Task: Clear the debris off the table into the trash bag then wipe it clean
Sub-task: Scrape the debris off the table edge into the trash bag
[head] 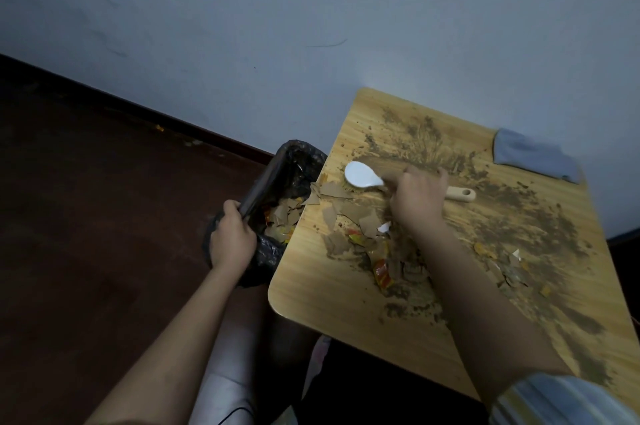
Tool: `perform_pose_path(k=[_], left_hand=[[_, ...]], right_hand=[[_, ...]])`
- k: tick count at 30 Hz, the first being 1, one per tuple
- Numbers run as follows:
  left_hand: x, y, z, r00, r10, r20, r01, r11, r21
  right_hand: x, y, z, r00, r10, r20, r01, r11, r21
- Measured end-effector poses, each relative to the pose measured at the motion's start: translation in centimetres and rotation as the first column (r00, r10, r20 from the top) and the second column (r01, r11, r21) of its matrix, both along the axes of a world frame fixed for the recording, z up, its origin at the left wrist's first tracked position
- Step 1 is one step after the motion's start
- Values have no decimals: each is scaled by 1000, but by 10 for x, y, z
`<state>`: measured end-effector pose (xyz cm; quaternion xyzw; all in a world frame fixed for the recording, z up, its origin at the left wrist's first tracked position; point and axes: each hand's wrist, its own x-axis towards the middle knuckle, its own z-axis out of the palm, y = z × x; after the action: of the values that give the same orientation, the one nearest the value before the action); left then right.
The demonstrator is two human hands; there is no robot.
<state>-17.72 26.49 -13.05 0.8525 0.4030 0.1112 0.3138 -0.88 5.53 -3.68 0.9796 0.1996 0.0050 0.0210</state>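
A light wooden table [311, 279] is strewn with brown dirt, torn cardboard scraps [346, 213] and orange wrapper bits [381, 268]. My right hand [417, 202] grips a white-headed brush [362, 175] by its wooden handle [460, 194], the head resting near the table's left edge beside the scraps. My left hand [230, 237] grips the rim of a black trash bag [294, 161] held against the table's left edge. Cardboard and wrapper pieces lie inside the bag.
A folded blue cloth [533, 156] lies at the table's far right corner. A pale wall runs behind the table, with dark red floor to the left. My legs are below the table's near edge.
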Motion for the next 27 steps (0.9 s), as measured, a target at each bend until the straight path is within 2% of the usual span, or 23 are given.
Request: perform_pose_path(k=[11,20,27], left_hand=[[-2,-1,1,1000,11,-23,-11,1000,9],[-4,5,0,1000,27,-3,-27,1000,6],[-4,2,-3,999,46,18,-46,999,-9]], right_hand=[[-18,40,-11,998,66,6,-66,998,25],[-14,24,-7,998,26,59,-40,965,257],[-11,-19,11,998,-27,60,20,993,118]])
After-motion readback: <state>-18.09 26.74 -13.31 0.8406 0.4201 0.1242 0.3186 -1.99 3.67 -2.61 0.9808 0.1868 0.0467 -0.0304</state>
